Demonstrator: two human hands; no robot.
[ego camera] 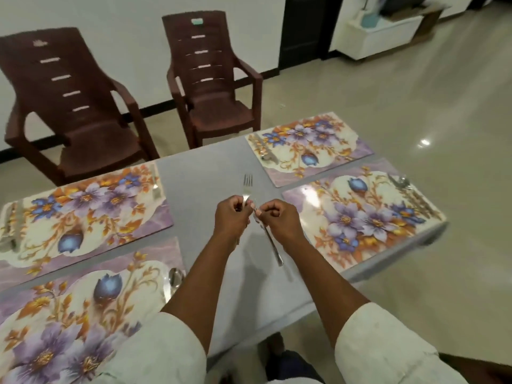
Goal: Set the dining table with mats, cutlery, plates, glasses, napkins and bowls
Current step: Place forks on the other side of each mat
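Over the bare middle of the grey table, my left hand grips a fork whose tines point away from me. My right hand pinches a second piece of cutlery; its handle slants down toward me and its head is hidden by my fingers. Several floral mats lie on the table: far left, near left, far right, near right. A spoon lies on the near left mat. Cutlery also lies on the near right mat.
Two brown plastic chairs stand beyond the table's far edge. More cutlery rests on the far right mat and on the far left mat. Tiled floor lies to the right, with a white cabinet at the back.
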